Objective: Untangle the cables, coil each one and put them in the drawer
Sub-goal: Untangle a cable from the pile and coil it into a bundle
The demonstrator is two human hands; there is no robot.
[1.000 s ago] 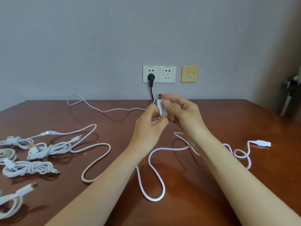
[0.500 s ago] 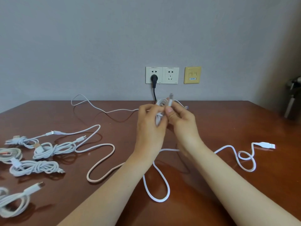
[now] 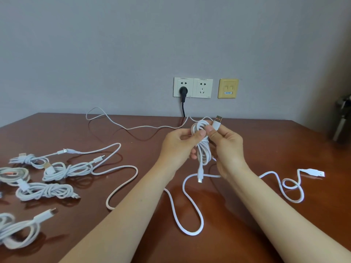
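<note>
Cable coil (image 3: 203, 149) of white wire hangs in the air above the bench (image 3: 57, 130), right in front of you. Your left hand (image 3: 178, 147) grips the top of the loops, with its fingers (image 3: 199, 133) curled round them. Your right hand (image 3: 227, 145) pinches the flat plug (image 3: 217, 123) just beside it. Under your hands a loose white cable (image 3: 190, 215) snakes over the bench. Wound-up white bundles (image 3: 45, 190) lie well off to the left, near a long pink cable (image 3: 121, 184).
</note>
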